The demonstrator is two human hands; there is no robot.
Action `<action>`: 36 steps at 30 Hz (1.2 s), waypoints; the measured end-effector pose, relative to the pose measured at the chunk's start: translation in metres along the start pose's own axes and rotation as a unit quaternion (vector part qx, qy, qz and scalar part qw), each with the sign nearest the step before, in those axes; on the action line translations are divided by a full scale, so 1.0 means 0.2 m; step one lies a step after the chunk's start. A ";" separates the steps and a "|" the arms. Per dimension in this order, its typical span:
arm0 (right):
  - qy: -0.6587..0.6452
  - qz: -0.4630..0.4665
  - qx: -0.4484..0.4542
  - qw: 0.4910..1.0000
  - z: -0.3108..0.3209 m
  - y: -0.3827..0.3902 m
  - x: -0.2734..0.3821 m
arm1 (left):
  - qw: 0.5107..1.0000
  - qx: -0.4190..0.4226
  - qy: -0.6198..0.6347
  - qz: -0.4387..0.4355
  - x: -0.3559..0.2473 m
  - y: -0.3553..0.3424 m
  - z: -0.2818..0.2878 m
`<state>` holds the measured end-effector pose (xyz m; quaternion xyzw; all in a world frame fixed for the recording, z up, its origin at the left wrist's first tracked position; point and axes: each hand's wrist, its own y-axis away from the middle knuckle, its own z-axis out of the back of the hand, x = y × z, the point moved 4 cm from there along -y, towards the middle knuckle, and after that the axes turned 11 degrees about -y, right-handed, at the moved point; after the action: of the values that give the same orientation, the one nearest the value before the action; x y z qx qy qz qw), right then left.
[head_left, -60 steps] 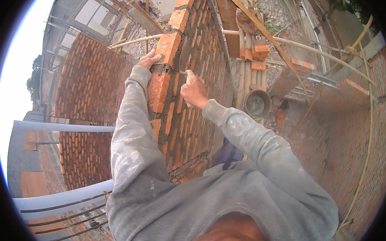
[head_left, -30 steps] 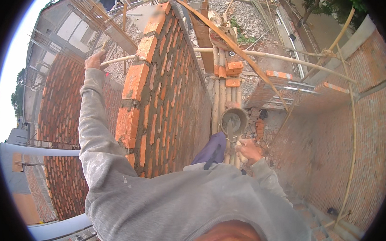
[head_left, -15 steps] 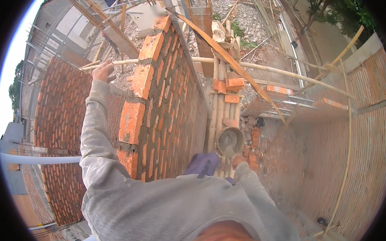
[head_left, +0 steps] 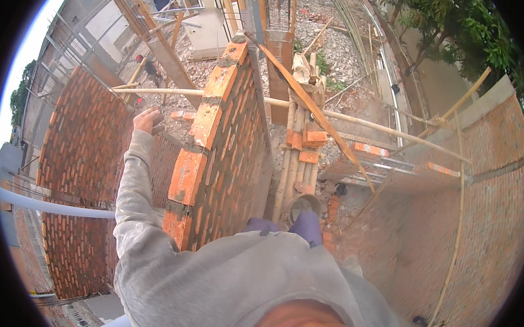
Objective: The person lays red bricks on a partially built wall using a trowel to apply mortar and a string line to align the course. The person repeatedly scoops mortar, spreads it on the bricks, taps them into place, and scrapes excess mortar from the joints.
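Brick wall (head_left: pixel 233 150): stood upright just right of the left hand (head_left: pixel 148 120)
Top brick (head_left: pixel 187 171): looked heavy, stiff and rough, apt to chip at edges; seemed best held across both long sides
Left hand: hung apart from the wall with fingers loosely bent, seemingly empty
Right hand: lay out of view; could not tell grip

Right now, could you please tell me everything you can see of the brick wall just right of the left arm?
The brick wall stands upright, running away from the person, right of the left hand, which appears clear of it. Its orange-red bricks are bedded in rough grey mortar, with uneven joints on the right face. Pale smears mark the top course. A bamboo pole passes behind; whether it touches cannot be told.
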<state>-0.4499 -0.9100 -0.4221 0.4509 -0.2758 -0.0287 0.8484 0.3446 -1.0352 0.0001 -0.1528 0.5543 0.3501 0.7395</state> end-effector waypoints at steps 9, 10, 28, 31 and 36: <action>-0.136 0.010 -0.036 0.990 0.08 0.04 0.22 | 0.987 -0.085 -0.038 -0.129 -0.45 0.13 0.59; -0.144 0.012 -0.038 0.989 0.09 0.03 0.24 | 0.984 -0.109 -0.042 -0.135 -0.49 0.14 0.68; -0.235 0.048 -0.028 0.970 0.47 -0.24 0.62 | 0.993 -0.026 -0.036 -0.112 -0.51 0.18 0.20; -0.268 0.040 -0.035 0.962 0.57 -0.29 0.65 | 0.984 -0.013 -0.054 -0.172 -0.52 0.09 -0.12; -0.323 0.018 -0.061 0.944 0.82 -0.43 0.68 | 0.948 -0.008 -0.254 -0.194 -0.61 -0.19 -0.59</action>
<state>-0.3983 -1.1249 -0.3561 0.3601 -0.5408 -0.1738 0.7401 0.2697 -1.1764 0.0668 -0.1692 0.3049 0.2318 0.9081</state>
